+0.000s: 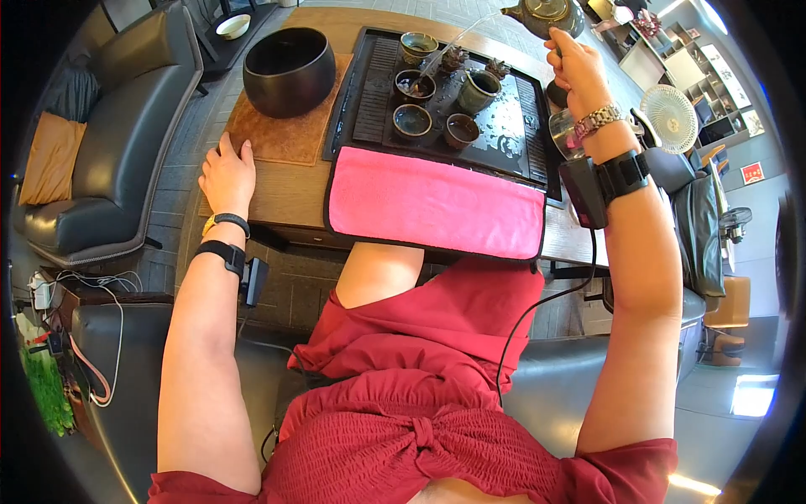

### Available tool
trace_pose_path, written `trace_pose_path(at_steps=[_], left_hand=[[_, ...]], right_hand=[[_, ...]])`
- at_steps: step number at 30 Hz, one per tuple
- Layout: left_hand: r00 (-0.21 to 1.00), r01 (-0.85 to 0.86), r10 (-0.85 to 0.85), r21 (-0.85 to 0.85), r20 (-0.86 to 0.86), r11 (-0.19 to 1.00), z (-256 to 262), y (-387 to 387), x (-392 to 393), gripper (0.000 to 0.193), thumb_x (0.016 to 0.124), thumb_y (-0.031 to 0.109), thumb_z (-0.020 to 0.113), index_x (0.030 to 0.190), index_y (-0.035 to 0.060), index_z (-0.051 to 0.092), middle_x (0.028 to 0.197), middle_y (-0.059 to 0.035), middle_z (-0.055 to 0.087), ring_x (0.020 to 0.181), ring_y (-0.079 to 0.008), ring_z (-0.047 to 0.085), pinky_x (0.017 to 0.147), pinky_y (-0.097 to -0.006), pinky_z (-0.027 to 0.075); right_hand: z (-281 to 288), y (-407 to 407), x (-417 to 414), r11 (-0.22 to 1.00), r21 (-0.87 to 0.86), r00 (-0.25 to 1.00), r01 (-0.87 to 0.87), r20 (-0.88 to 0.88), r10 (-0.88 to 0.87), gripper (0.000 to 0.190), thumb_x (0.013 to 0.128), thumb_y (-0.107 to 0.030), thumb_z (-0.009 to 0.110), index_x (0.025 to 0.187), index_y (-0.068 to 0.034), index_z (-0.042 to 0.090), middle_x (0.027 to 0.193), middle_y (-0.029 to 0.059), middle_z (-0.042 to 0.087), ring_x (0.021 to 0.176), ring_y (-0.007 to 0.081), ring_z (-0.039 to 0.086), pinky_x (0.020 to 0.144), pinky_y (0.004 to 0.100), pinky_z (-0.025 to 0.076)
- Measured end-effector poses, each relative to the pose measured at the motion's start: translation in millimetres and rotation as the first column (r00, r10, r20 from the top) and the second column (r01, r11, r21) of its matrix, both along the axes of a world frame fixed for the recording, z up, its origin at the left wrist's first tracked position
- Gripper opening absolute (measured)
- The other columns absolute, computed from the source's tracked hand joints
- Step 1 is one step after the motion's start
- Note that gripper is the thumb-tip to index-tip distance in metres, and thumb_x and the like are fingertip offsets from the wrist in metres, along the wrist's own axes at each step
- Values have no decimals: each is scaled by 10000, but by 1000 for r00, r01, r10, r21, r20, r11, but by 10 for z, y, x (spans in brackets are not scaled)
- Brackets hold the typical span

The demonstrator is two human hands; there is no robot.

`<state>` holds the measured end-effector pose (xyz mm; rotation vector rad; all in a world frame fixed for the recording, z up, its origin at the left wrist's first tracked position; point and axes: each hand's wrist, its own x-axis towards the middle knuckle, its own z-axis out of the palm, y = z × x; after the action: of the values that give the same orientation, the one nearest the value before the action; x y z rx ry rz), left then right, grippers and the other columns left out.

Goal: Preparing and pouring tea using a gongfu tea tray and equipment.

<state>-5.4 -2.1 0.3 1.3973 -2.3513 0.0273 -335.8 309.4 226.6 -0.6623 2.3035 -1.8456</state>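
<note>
My right hand grips the handle of a dark glazed teapot, raised and tilted at the top of the view. From its spout a thin stream of water arcs into a dark teacup. That cup stands on a black tea tray with a green-rimmed cup, a blue-grey cup, a brown cup and a grey-green pitcher. Water drops cover part of the tray. My left hand rests empty on the wooden table, beside a brown suede-like mat.
A large black bowl stands on the mat. A pink towel hangs over the table's front edge. Two small dark figurines sit at the tray's back. A clear glass vessel is near my right wrist. A cable trails from the right-arm device.
</note>
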Motion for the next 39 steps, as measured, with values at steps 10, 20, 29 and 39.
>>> trace_pose_path(at_steps=[10,20,29,39], left_hand=[[1000,-5,5,25,-1,1000,58,39,-4,527,986,468,488,1380,121,529,1239,-221,597,1141,-396,583,953,-529,436],[1000,-4,4,-4,-11,1000,17,22,1,532,984,472,493,1389,128,518,1249,-214,601,1146,-395,586,947,-544,445],[1000,5,-5,-5,-14,1000,-5,-3,28,533,983,477,495,1383,127,524,1248,-210,603,1139,-397,589,940,-546,449],[1000,7,-7,-21,-3,1000,7,2,20,526,987,466,490,1383,121,522,1233,-216,602,1134,-395,588,941,-534,448]], right_hand=[[-38,-133,43,999,14,999,33,16,-33,292,945,-292,642,920,-2,610,620,-12,514,406,34,318,372,204,216],[-770,-110,203,947,-320,753,4,625,208,259,971,-261,611,954,-9,548,591,-16,429,421,73,280,395,230,211],[-1234,464,342,877,-481,679,-11,640,360,282,993,-294,571,931,-20,555,559,-10,431,405,84,297,408,244,234],[-1801,868,299,898,-367,652,242,747,129,291,980,-321,586,917,-38,565,571,4,493,409,90,314,417,244,229]])
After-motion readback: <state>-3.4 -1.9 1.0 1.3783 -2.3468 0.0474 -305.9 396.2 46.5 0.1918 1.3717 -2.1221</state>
